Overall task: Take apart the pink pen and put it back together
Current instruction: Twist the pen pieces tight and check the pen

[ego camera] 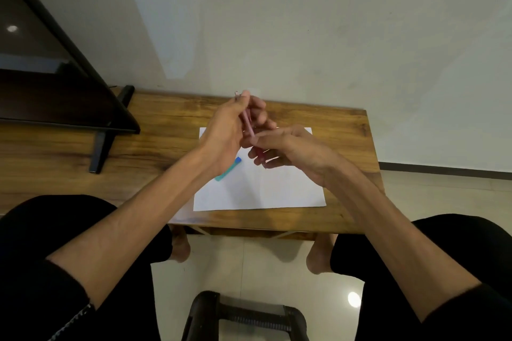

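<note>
Holding pink pen (248,125) above white paper (260,188) on wooden table (155,147): left hand (230,130) fingers curled round upper end, right hand (288,149) fingertips pinching lower end. Teal pen (228,173) lying on paper.

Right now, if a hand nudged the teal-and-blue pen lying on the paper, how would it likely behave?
The teal-and-blue pen looks slim and rounded, so it would probably roll or skid across the smooth white paper. It seems light and stiff, likely plastic. The left hand partly hides it, so a clip cannot be ruled out.
</note>
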